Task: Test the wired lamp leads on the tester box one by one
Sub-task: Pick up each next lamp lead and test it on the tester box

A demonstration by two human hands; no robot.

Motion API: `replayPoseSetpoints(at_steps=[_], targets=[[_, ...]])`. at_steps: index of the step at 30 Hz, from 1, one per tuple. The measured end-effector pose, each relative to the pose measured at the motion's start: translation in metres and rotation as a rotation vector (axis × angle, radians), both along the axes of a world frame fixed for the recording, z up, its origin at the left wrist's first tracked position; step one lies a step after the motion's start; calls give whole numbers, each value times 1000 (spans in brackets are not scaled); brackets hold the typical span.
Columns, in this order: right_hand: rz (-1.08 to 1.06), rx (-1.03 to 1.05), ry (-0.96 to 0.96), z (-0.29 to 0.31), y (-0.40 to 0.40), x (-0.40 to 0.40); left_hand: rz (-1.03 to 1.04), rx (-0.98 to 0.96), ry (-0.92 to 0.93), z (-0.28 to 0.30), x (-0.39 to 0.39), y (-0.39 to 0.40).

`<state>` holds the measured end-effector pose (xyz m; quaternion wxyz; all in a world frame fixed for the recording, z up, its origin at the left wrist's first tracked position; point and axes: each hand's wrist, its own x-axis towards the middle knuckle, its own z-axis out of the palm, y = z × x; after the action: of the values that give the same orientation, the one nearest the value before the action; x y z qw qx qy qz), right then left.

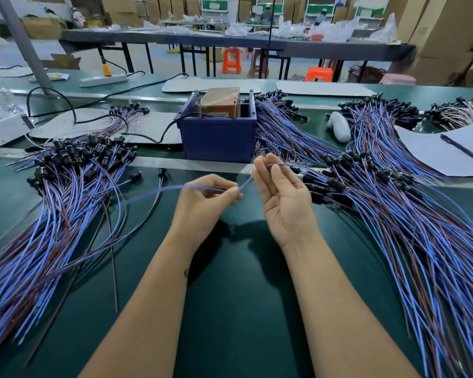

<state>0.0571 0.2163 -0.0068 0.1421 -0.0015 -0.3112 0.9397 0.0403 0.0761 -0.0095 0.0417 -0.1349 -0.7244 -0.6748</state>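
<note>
Blue lead (200, 187) — crosswise between hands

1. leads (393, 219): blue and brown wires, black sockets.
2. tester box (218, 137): dark blue, orange-brown block inside.
3. table (243, 296): dark green.
4. paper (434, 151): white, with black pen (460, 147).
5. stools (231, 60): orange.
</note>
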Motion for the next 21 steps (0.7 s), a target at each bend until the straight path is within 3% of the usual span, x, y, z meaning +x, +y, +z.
replayPoseSetpoints(at_steps=[4,9,13,18,21], targets=[[-248,346,-199,-3,9,-2,-224,-85,32,-2,14,15],[-279,583,-236,-8,10,-3,-456,-291,61,-3,17,23],[-358,1124,-258,-19,13,1,-412,-296,12,-4,16,20],[-343,1417,-323,-18,21,10,-282,-362,29,-6,14,24],[-352,1613,-411,-13,37,20,-168,-307,-54,-6,17,33]])
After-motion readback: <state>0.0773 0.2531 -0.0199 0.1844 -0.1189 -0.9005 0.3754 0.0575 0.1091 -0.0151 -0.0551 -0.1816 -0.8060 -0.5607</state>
